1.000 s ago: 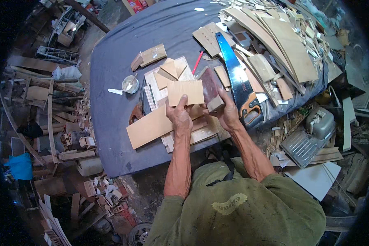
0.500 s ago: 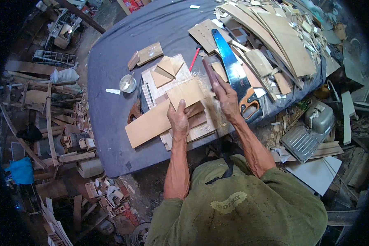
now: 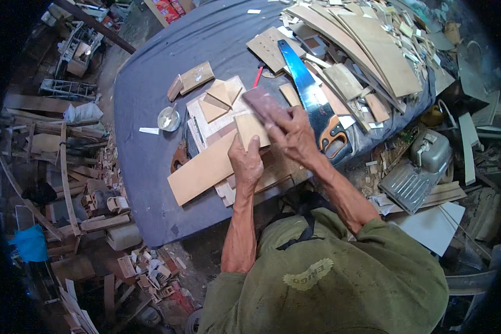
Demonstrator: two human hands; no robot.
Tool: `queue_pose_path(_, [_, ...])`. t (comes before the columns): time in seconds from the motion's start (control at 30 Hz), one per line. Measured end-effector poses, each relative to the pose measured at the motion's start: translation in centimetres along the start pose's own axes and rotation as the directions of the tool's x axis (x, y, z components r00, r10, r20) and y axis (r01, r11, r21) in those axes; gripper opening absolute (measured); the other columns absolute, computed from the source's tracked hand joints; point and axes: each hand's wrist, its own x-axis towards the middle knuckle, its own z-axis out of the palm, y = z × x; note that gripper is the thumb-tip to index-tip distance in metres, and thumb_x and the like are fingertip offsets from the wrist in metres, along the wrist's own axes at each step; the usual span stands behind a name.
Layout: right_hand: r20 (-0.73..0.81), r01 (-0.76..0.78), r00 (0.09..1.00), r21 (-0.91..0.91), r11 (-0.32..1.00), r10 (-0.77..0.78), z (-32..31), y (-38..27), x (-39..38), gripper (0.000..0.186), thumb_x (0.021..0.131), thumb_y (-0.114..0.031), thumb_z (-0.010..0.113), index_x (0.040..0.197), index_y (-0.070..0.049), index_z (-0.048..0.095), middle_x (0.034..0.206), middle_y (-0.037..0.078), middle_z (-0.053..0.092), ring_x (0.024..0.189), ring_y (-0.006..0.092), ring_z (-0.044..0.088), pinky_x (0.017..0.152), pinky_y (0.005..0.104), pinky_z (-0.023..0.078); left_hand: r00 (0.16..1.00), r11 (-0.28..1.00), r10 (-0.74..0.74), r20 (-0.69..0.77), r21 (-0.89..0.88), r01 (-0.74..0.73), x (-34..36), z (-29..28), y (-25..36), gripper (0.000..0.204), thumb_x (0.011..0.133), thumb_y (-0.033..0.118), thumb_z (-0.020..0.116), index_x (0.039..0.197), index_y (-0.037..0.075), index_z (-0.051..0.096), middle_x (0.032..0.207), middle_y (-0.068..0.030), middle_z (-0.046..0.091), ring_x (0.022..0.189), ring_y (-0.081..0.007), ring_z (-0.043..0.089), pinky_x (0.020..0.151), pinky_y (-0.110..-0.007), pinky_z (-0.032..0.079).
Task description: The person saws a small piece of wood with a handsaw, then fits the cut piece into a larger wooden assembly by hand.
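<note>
My left hand (image 3: 246,158) is closed on a small pale wooden board (image 3: 247,129), thumb on its upper face. Gripped in my right hand (image 3: 296,133) is a flat reddish-brown sanding block (image 3: 261,104), tilted over the small board's right end; whether they touch I cannot tell. Beneath the left hand a longer wooden board (image 3: 202,172) lies slantwise across stacked boards. Triangular wooden pieces (image 3: 219,96) rest just beyond. To the right of my right hand lies a handsaw (image 3: 307,80) with an orange-and-black handle.
A dark cloth covers the table (image 3: 145,189). On it stand a clear cup (image 3: 168,119) and two wood blocks (image 3: 196,77); a red pencil-like stick (image 3: 258,76) lies near the handsaw. Scrap wood (image 3: 373,50) heaps up at the far right. A metal sink (image 3: 409,186) sits beyond the table's right edge.
My right hand has swung left with the sanding block, from beside the small board to over its right end. The small board has turned in my left hand and looks narrower.
</note>
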Motion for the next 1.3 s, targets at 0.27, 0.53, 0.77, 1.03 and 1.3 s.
queue_pose_path(0.27, [0.024,0.060,0.998,0.078,0.995,-0.062,0.3,-0.6,-0.1,0.044,0.090,-0.031,0.068,0.131,-0.016,0.068,0.109,0.024,0.056,0.104,0.0388,0.055,0.090,0.0458,0.047,0.996,0.996,0.073,0.048,0.054,-0.076,0.3,-0.8,-1.6,0.026,0.096,0.006,0.058,0.118,-0.005,0.062,0.098,-0.0057,0.068,0.088,-0.0144,0.062,0.079,-0.031,0.051])
queue_pose_path(0.53, [0.336,-0.607,0.794,0.453,0.653,0.506,0.5,6.3,-2.3,0.054,0.099,-0.037,0.059,0.143,-0.006,0.055,0.138,0.018,0.061,0.123,0.0219,0.057,0.102,0.0330,0.044,0.986,0.987,-0.159,-0.044,-0.031,0.158,0.5,-2.5,-2.5,0.034,0.092,0.006,0.064,0.124,-0.004,0.057,0.111,-0.0105,0.067,0.096,-0.0174,0.064,0.088,-0.031,0.051])
queue_pose_path(0.77, [0.297,-0.660,0.747,0.433,0.613,0.595,0.1,5.5,-5.1,0.054,0.099,-0.034,0.061,0.145,-0.006,0.053,0.131,0.014,0.063,0.109,0.0200,0.061,0.096,0.0313,0.047,0.889,0.908,-0.380,0.256,0.287,0.305,8.0,-6.5,-5.7,0.050,0.086,0.007,0.070,0.134,-0.003,0.059,0.094,-0.0122,0.072,0.090,-0.0214,0.067,0.088,-0.034,0.054])
queue_pose_path(1.03, [0.158,-0.421,0.896,-0.001,0.907,0.415,1.5,3.8,-6.8,0.052,0.088,-0.025,0.069,0.138,-0.012,0.062,0.100,0.023,0.060,0.088,0.0303,0.061,0.082,0.0394,0.050,0.928,0.598,-0.075,0.364,0.762,-0.250,8.3,-5.4,-7.4,0.063,0.079,0.024,0.077,0.136,0.005,0.058,0.139,-0.0247,0.052,0.131,-0.0365,0.049,0.109,-0.049,0.041])
queue_pose_path(1.3, [0.147,-0.205,0.963,-0.152,0.967,0.227,3.1,2.0,-7.6,0.046,0.086,-0.035,0.069,0.128,-0.017,0.069,0.106,0.028,0.052,0.104,0.0437,0.052,0.088,0.0508,0.047,0.877,0.461,-0.201,0.436,0.832,-0.308,4.3,-5.3,-6.7,0.107,0.074,0.044,0.084,0.152,-0.005,0.031,0.162,-0.0254,0.024,0.150,-0.0426,0.025,0.118,-0.065,0.021])
